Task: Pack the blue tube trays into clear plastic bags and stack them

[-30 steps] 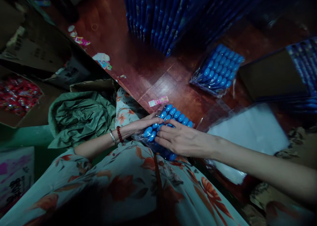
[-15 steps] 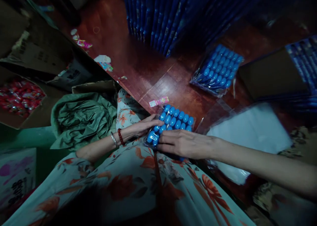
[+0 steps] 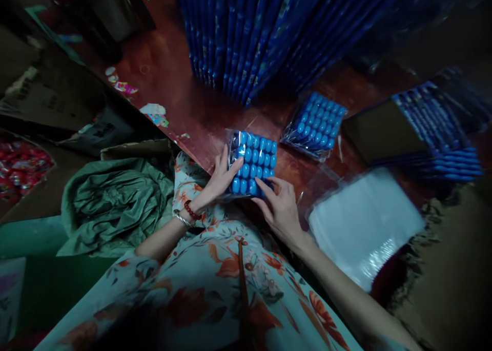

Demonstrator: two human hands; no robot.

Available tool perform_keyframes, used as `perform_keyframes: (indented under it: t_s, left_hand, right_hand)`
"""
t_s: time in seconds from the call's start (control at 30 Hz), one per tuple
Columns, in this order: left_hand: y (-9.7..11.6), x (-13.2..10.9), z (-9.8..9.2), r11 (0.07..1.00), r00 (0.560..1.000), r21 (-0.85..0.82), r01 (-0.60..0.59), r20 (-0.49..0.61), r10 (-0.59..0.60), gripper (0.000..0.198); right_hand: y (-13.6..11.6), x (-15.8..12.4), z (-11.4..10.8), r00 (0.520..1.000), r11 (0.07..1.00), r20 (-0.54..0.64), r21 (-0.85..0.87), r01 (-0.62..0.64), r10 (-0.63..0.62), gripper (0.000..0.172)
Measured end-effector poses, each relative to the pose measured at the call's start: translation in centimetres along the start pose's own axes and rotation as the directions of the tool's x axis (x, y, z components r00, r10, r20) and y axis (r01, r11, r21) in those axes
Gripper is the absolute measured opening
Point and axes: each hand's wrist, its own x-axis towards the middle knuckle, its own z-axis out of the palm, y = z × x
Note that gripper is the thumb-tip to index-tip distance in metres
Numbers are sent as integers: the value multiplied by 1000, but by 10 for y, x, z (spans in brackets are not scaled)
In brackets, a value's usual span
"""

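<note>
A clear plastic bag packed with rows of glossy blue egg-shaped pieces (image 3: 254,159) lies tilted at the table's near edge, in front of my body. My left hand (image 3: 220,179) grips its left side, the thumb over the front and the other fingers along the edge. At the lower right corner my right hand (image 3: 282,207) holds the pack between thumb and fingers. What those fingers touch underneath is hidden. A second bagged pack of blue pieces (image 3: 317,123) lies on the table beyond, to the right.
Tall rows of blue packs (image 3: 238,43) stand at the back of the red-brown table (image 3: 172,105). Clear plastic bags (image 3: 365,223) are stacked at right, near a cardboard box (image 3: 388,128) and more blue packs. Left are green cloth (image 3: 119,202) and a carton of red wrapped items (image 3: 23,166).
The pack has moved up and away from my lap and turned more upright. My right hand has drawn back from across its front to the lower right corner. The camera view has shifted.
</note>
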Motion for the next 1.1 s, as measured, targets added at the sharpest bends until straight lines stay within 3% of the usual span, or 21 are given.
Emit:
perform_keyframes:
  t_s: [0.1,0.23,0.33,0.43,0.6,0.77,0.9,1.1]
  left_hand:
    - [-1,-2,-13,932,985,321,-167,3,175,63]
    - [-14,-22,-31,824,934,439,-358,170,315,88]
    - [-26,-30,-31,680,894,583,-445,241,378,95]
    - [-38,-29,-24,586,877,674,-451,213,430,89]
    - [-55,-30,-20,554,835,685,-472,147,530,81]
    - [-51,-41,-21,399,758,753,-523,198,621,63]
    - [-37,-40,-19,268,770,837,-477,252,586,58]
    - [-25,-31,-19,236,774,819,-522,339,536,49]
  right_hand:
    - [0,9,13,999,998,-4,-44,-43,43,44]
    - [1,17,20,1000,999,-23,-47,-13,12,45]
    - [4,23,23,999,1000,-38,-13,18,-18,44]
    - [7,29,24,998,998,-27,-1,55,-55,40]
    - [10,35,25,990,990,-32,37,137,-136,42]
    - [9,29,24,990,987,-63,95,130,-125,46]
    - [7,15,27,988,993,-107,40,114,-109,50]
    - [10,10,34,980,986,-169,111,121,-101,52]
